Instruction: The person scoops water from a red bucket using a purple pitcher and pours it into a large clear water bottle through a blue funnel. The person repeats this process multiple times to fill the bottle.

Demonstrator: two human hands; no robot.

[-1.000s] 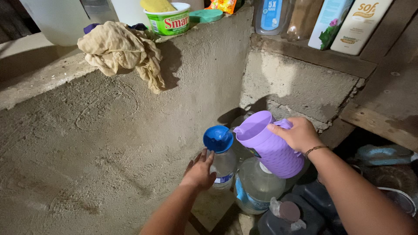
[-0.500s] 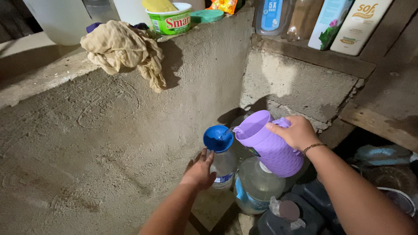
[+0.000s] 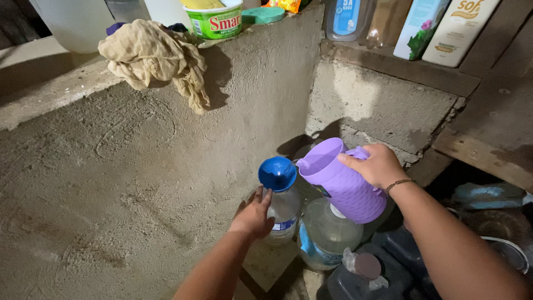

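Observation:
My right hand (image 3: pixel 376 165) grips the handle of a purple plastic pitcher (image 3: pixel 338 180), tilted with its spout toward a blue funnel (image 3: pixel 276 173). The funnel sits in the neck of a clear plastic bottle (image 3: pixel 283 214) standing on the floor. My left hand (image 3: pixel 253 215) wraps the side of that bottle. Right of it stands a larger clear water jug (image 3: pixel 327 236) with a white cap, partly under the pitcher.
A rough concrete wall (image 3: pixel 127 183) fills the left. On its ledge lie a crumpled beige rag (image 3: pixel 155 55) and a green tub (image 3: pixel 215 21). Bottles (image 3: pixel 444 28) line a shelf at top right. Dark containers (image 3: pixel 372 272) and a metal bowl (image 3: pixel 505 250) crowd the floor at right.

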